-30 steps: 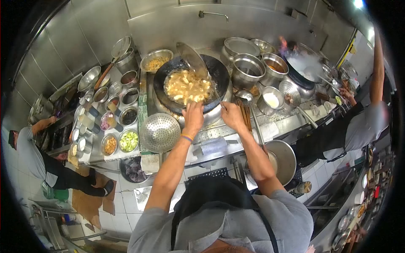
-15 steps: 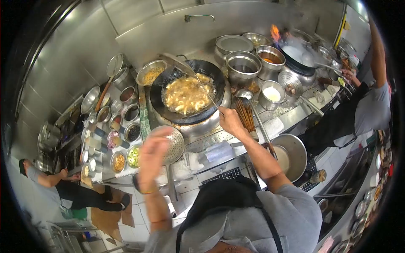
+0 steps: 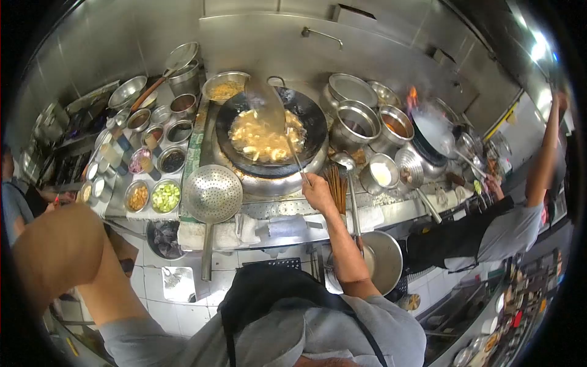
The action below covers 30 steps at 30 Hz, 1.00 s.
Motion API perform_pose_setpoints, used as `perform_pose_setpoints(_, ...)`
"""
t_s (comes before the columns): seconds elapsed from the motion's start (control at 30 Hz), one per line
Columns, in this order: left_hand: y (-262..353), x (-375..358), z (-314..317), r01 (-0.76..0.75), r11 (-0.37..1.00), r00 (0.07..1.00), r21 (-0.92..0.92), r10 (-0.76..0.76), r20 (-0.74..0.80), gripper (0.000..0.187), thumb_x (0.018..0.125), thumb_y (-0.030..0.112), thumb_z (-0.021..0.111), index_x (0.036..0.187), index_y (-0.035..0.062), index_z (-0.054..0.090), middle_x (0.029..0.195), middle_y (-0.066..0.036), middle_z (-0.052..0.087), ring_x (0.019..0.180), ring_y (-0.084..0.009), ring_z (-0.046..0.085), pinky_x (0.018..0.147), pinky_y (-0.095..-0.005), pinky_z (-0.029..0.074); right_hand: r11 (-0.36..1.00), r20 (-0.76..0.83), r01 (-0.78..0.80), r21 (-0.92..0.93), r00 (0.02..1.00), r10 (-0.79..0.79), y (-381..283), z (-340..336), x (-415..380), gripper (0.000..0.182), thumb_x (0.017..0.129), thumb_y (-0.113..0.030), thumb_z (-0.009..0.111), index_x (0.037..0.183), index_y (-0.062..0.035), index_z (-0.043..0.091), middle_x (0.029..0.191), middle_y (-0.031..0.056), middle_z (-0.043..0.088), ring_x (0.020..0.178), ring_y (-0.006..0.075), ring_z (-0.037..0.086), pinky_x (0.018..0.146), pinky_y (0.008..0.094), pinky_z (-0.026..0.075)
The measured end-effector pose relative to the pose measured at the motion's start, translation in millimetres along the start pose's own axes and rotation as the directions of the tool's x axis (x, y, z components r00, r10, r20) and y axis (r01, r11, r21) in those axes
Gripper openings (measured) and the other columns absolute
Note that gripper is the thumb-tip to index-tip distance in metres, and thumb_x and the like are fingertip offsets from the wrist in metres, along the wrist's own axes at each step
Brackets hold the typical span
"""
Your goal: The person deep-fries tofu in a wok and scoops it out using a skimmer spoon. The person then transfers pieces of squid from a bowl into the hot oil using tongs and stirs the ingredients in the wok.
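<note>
My right hand (image 3: 318, 192) is closed around the handle of a long metal utensil (image 3: 292, 147). Its broad head, smeared by motion, is over the black wok (image 3: 313, 131), where pale and golden food pieces (image 3: 269, 137) sit in yellowish liquid. My left hand (image 3: 58, 251) is raised close to the camera at the lower left, large and blurred, and its fingers cannot be made out. A perforated metal strainer (image 3: 213, 192) rests in front of the wok, its handle pointing toward me.
Bowls of chopped green vegetables (image 3: 166, 197) and sauces stand left. Metal pots (image 3: 354, 125) stand right of the wok. A co-worker (image 3: 513, 226) at the right tends a smoking wok (image 3: 431, 137) beside a flame. Another person (image 3: 18, 196) is at the far left.
My left hand has swung from beside the strainer to the lower left, near the camera. The utensil's head has shifted over the wok. The camera view has turned.
</note>
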State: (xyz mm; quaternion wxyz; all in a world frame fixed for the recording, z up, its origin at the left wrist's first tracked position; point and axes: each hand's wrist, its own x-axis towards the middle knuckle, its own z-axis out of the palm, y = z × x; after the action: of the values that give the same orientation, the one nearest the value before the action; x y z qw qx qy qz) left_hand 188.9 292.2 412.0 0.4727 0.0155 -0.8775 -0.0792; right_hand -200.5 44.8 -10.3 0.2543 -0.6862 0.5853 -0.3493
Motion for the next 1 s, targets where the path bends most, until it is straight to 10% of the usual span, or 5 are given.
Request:
perform_pose_setpoints(0.23, -1, -16, 8, -0.018, 0.999, 1.0, 0.026, 0.019, -0.02, 0.043, 0.09, 0.029, 0.058, 0.127, 0.0071, 0.054, 0.147, -0.023, 0.037, 0.138, -0.0393, 0.036, 0.113, -0.0584, 0.03, 0.988, -0.182, 0.13, 0.086, 0.977, -0.113, -20, -10, -35, 0.023, 0.093, -0.007, 0.059, 0.113, 0.0004, 0.068, 0.07, 0.0089, 0.065, 0.065, 0.0137, 0.062, 0.063, 0.034, 0.05)
perform_pose_setpoints(0.37, 2, -24, 9, -0.015, 0.998, 0.999, 0.055, 0.017, -0.038, 0.041, 0.091, 0.029, 0.058, 0.125, 0.0067, 0.055, 0.144, -0.023, 0.039, 0.136, -0.0395, 0.037, 0.111, -0.0582, 0.031, 0.98, -0.131, 0.151, -0.13, 0.977, -0.168, -9, 4, -25, 0.024, 0.092, -0.004, 0.058, 0.114, 0.0005, 0.068, 0.071, 0.0094, 0.066, 0.068, 0.0147, 0.064, 0.064, 0.0339, 0.05)
perform_pose_setpoints(0.4, 3, -26, 8, -0.014, 0.998, 0.999, 0.061, 0.017, -0.039, 0.041, 0.091, 0.029, 0.058, 0.124, 0.0066, 0.055, 0.144, -0.023, 0.039, 0.136, -0.0395, 0.038, 0.111, -0.0581, 0.032, 0.994, -0.025, 0.095, -0.049, 0.995, -0.096, 0, 3, -22, 0.029, 0.09, -0.006, 0.06, 0.118, -0.0042, 0.069, 0.083, 0.0282, 0.065, 0.072, 0.0345, 0.07, 0.067, 0.0411, 0.053)
perform_pose_setpoints(0.77, -6, -43, 2, -0.009, 0.996, 0.998, 0.09, 0.014, -0.053, 0.038, 0.091, 0.03, 0.058, 0.12, 0.0053, 0.057, 0.137, -0.024, 0.044, 0.131, -0.04, 0.042, 0.107, -0.0575, 0.036, 0.934, 0.237, -0.255, 0.251, 0.952, 0.196, -23, -11, -39, 0.035, 0.097, -0.007, 0.057, 0.131, -0.0006, 0.063, 0.074, 0.0032, 0.062, 0.052, 0.0068, 0.05, 0.045, 0.0261, 0.039)
perform_pose_setpoints(1.0, -11, -54, 4, -0.011, 0.996, 0.996, 0.091, 0.019, -0.082, 0.036, 0.091, 0.03, 0.058, 0.117, 0.0045, 0.058, 0.132, -0.024, 0.046, 0.128, -0.0403, 0.045, 0.104, -0.0571, 0.039, 0.983, -0.22, -0.05, 0.175, 0.972, 0.089, -36, -41, -50, 0.031, 0.095, -0.002, 0.054, 0.123, 0.0062, 0.065, 0.072, 0.0041, 0.062, 0.064, 0.0102, 0.056, 0.058, 0.0271, 0.045)
